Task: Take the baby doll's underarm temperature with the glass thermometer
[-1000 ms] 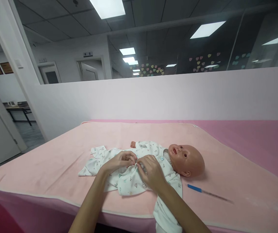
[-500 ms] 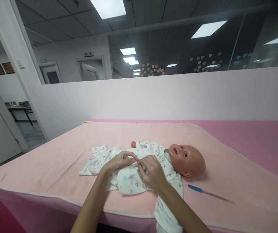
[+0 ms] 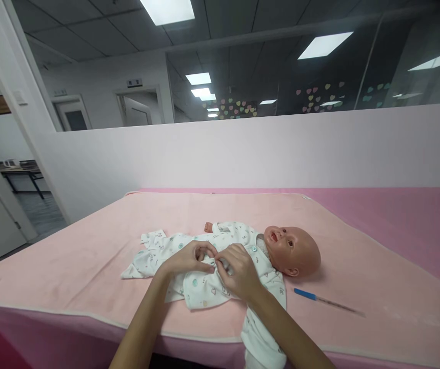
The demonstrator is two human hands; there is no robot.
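A baby doll (image 3: 295, 251) lies on its back with its head to the right, dressed in a white printed baby romper (image 3: 204, 293). My left hand (image 3: 191, 258) rests over the doll's belly, fingers curled and thumb bent around the romper's front. Touching it almost tip to tip, my right hand (image 3: 239, 271) pinches the same cloth between thumb and fingers. The exact bit of cloth between the fingertips is too small to make out. A round button (image 3: 254, 249) shows near the collar. One sleeve (image 3: 260, 338) hangs over the table's near edge, beneath my right forearm.
A thin stick with a blue handle (image 3: 304, 294) lies right of the doll, below its head. Under everything spreads a peach blanket (image 3: 100, 246) on a pink padded surface (image 3: 397, 220). A white low wall (image 3: 243, 154) with glass above stands behind.
The camera view has shifted slightly. My left thumb has moved lower, widening the gap to its fingers over the romper's front. My right hand keeps its pinch.
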